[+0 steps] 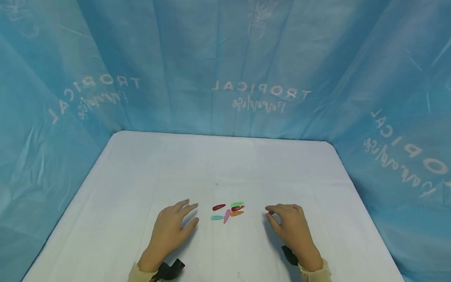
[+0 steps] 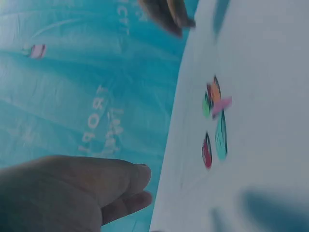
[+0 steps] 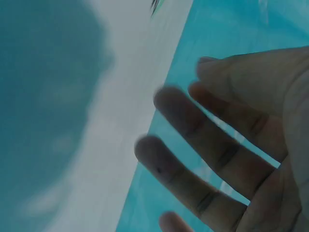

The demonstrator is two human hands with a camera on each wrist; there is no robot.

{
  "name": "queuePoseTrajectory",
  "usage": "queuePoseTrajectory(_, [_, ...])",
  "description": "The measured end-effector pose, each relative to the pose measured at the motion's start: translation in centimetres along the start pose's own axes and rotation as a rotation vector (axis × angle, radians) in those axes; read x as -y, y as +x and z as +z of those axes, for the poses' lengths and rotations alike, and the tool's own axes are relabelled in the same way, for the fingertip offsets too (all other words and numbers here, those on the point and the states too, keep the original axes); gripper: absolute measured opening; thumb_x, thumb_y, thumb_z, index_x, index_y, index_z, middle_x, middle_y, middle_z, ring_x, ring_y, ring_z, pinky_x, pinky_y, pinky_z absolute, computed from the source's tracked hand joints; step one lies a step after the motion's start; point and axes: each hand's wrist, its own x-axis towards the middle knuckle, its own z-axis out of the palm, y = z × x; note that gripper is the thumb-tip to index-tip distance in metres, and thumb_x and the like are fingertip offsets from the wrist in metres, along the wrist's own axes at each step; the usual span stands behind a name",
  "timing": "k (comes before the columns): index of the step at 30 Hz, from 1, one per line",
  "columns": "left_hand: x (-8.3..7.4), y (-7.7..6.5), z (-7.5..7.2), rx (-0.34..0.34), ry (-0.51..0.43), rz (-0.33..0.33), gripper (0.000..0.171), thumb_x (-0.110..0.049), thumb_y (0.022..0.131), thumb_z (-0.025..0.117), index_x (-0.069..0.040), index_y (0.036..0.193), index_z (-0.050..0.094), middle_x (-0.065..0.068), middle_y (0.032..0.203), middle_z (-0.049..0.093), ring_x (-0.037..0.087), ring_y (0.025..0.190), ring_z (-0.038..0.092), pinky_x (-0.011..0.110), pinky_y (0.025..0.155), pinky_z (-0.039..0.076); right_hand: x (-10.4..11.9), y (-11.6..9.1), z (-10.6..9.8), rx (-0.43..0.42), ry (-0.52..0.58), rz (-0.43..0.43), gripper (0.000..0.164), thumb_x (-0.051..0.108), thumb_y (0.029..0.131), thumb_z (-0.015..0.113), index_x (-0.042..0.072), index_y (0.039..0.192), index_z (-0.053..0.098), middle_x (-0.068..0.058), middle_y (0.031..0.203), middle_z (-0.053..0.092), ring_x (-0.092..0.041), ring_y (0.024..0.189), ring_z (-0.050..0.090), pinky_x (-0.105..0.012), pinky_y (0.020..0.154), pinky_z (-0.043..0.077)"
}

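Several snap hair clips lie in a loose cluster on the white table between the hands. In the head view there is a dark red clip (image 1: 219, 207), a light green clip (image 1: 237, 204), another red clip (image 1: 237, 208), an orange clip (image 1: 237, 213), a pink clip (image 1: 227, 216) and a teal clip (image 1: 217, 217). The pink one lies nearest the front, its top by the orange one. To the left of them hovers my left hand (image 1: 173, 227), fingers loosely extended, holding nothing. On the right, my right hand (image 1: 289, 225) is held above the table with relaxed, slightly bent fingers and holds nothing.
A white cloth covers the table (image 1: 225, 164). Blue curtains (image 1: 190, 58) with mirrored printed lettering stand along the back and both sides. Dark straps (image 1: 171, 269) sit at the wrists, below light sleeves.
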Motion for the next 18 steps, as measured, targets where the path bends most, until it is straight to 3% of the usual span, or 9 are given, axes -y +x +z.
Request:
queuePoseTrajectory(3, [-1.3,0.6,0.0,0.071,-0.046,0.031,0.027,-0.033,0.088,0.077,-0.023,0.114,0.076,-0.001,0.118,0.072,0.021,0.106,0.070,0.042,0.085,0.056,1.4,1.4,0.7,0.039,0.009,-0.086,0.019,0.015,0.079,0.087,0.020,0.096,0.079,0.011,0.080,0.072,-0.010,0.070,0.064,-0.044,0.079,0.049])
queuePoseTrajectory(6, [-2.3,1.6,0.6,0.122,-0.046,0.067,0.022,-0.034,0.088,0.077,-0.025,0.109,0.077,-0.008,0.109,0.074,0.013,0.098,0.071,0.033,0.074,0.056,2.5,3.1,1.6,0.055,0.004,-0.174,0.018,0.016,0.079,0.086,0.021,0.095,0.079,0.012,0.078,0.070,-0.010,0.071,0.062,-0.039,0.074,0.048])
queuePoseTrajectory(12, [-3.1,2.9,1.7,0.115,0.022,0.151,0.024,-0.028,0.081,0.083,-0.024,0.104,0.077,-0.007,0.100,0.074,0.016,0.086,0.069,0.033,0.063,0.053,4.1,4.8,3.7,0.088,0.016,-0.307,0.015,0.025,0.080,0.086,0.026,0.094,0.080,0.014,0.077,0.069,-0.009,0.070,0.058,-0.032,0.067,0.041])
queuePoseTrajectory(18, [-3.0,2.8,2.8,0.147,0.035,0.138,0.024,-0.025,0.080,0.084,-0.022,0.103,0.077,-0.005,0.102,0.072,0.018,0.086,0.067,0.033,0.061,0.053,5.0,4.9,5.3,0.103,0.011,-0.383,0.012,0.030,0.080,0.086,0.027,0.090,0.080,0.013,0.079,0.070,-0.010,0.071,0.057,-0.030,0.065,0.040])
